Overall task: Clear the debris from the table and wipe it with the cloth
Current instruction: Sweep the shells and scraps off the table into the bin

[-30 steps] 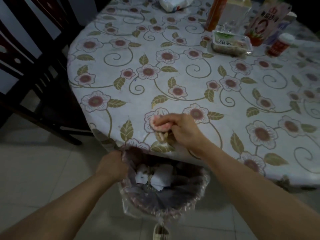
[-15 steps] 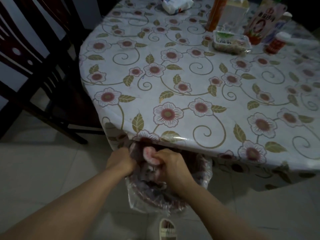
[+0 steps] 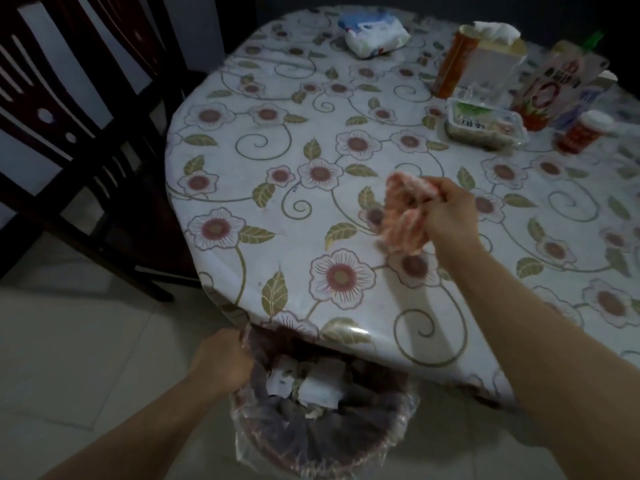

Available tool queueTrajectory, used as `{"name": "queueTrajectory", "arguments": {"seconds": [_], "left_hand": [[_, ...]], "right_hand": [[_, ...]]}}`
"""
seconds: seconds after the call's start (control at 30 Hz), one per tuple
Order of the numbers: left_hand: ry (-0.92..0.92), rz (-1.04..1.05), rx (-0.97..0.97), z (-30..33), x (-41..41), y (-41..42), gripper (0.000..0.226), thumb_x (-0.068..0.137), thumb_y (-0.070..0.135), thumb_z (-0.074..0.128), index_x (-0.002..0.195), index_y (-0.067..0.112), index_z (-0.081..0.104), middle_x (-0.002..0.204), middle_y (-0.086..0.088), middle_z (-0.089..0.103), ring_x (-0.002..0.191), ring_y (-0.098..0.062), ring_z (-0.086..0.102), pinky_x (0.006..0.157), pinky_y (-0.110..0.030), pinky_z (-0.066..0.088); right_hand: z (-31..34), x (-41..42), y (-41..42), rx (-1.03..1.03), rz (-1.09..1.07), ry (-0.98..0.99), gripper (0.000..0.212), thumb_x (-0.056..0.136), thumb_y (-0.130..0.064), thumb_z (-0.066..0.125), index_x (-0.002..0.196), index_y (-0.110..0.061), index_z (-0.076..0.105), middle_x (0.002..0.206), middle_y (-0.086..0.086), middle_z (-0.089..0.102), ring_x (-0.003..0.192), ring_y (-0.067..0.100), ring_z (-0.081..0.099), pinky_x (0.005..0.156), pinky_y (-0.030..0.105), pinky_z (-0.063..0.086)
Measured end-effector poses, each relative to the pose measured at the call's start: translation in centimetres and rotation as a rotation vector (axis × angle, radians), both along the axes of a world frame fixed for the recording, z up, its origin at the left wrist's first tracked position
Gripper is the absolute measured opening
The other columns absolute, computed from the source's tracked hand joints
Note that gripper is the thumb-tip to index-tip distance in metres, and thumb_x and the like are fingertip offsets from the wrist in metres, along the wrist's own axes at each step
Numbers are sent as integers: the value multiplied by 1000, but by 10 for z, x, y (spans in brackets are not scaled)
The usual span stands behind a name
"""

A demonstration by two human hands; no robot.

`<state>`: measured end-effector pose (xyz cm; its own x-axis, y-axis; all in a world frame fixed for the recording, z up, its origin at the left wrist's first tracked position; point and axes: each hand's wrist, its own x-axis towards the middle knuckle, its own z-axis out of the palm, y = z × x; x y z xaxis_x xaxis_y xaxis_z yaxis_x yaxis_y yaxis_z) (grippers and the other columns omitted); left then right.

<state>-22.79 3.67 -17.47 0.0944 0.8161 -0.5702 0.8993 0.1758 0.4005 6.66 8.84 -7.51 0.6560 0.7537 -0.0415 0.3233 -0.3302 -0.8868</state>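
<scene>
A: What does your right hand hold?

B: Your right hand grips a bunched pink cloth, fingers curled round its upper part. The cloth hangs from the fist above the table, over the flowered covering; whether its lower edge touches the surface cannot be told.

A: And your left hand?

B: Your left hand grips the near-left rim of the waste bin, fingers closed over the clear plastic liner. The bin stands low, just beside the table's near edge and partly beneath it. White crumpled paper scraps lie inside.

A: How do the hands lie relative to each other?

B: Well apart: left low at the bin, right raised over the tabletop.

A: What stands at the far side?

B: A tissue pack, an orange-sided carton, a clear lidded food tray, a red-printed pouch and a small red bottle with a white cap. A dark wooden chair stands to the left of the table.
</scene>
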Motion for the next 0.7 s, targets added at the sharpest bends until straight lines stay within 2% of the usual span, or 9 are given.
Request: {"name": "queueTrajectory", "arguments": {"seconds": [0.07,0.17,0.23,0.33,0.4,0.47,0.6,0.63,0.7], "left_hand": [[0,20,-7,-3,0,4,15,86,19,51,77,12,60,85,-7,66,82,-23,64,68,-28,48],[16,78,-18,-7,1,10,14,83,21,54,92,14,61,94,-7,67,89,-25,65,72,-30,52],[16,95,-18,-8,2,12,19,82,21,55,99,15,61,100,-8,67,93,-27,65,79,-34,54],[12,110,-7,-9,1,14,22,81,19,55,101,13,62,101,-9,68,97,-29,64,84,-37,54],[5,115,-17,-9,1,13,22,80,18,56,101,12,61,102,-10,67,97,-30,64,85,-38,54],[25,86,-16,-7,1,10,23,80,18,56,101,11,61,104,-12,67,98,-31,63,83,-35,53],[38,28,-21,-2,3,2,24,83,20,55,103,7,62,108,-12,66,103,-32,62,85,-35,51],[43,10,-20,-1,2,1,26,84,22,55,105,8,62,111,-12,66,106,-32,61,87,-35,51],[37,-2,-20,1,-1,-4,29,82,27,60,106,10,64,114,-13,67,107,-32,61,84,-33,50]], "right_hand": [[-11,17,24,-20,-14,-50,47,70,3,40,98,-23,66,97,4,70,94,26,65,87,41,55],[-37,25,53,-116,-28,-126,44,76,0,47,113,-17,62,104,9,67,93,28,63,77,23,56],[-51,15,62,-130,18,-167,45,75,3,48,113,-17,62,104,9,65,93,28,62,83,32,55],[-55,-14,60,-80,189,-264,44,76,8,51,112,-13,66,108,8,63,97,19,55,87,26,43],[-53,-31,51,-80,340,-332,44,78,6,53,114,-16,66,120,7,63,109,21,56,93,24,39],[-51,-48,35,-51,493,-323,49,75,9,53,115,-16,67,123,6,63,113,20,56,99,22,38],[-48,-90,-20,-15,731,-231,44,69,11,54,103,-12,72,110,3,69,100,6,56,94,13,40],[-49,-100,-36,27,781,-206,40,68,7,54,98,-10,74,105,3,71,96,4,58,91,10,40],[-52,-115,-70,92,835,-180,33,68,-2,52,91,-7,75,97,4,73,91,6,61,89,13,44]]}}
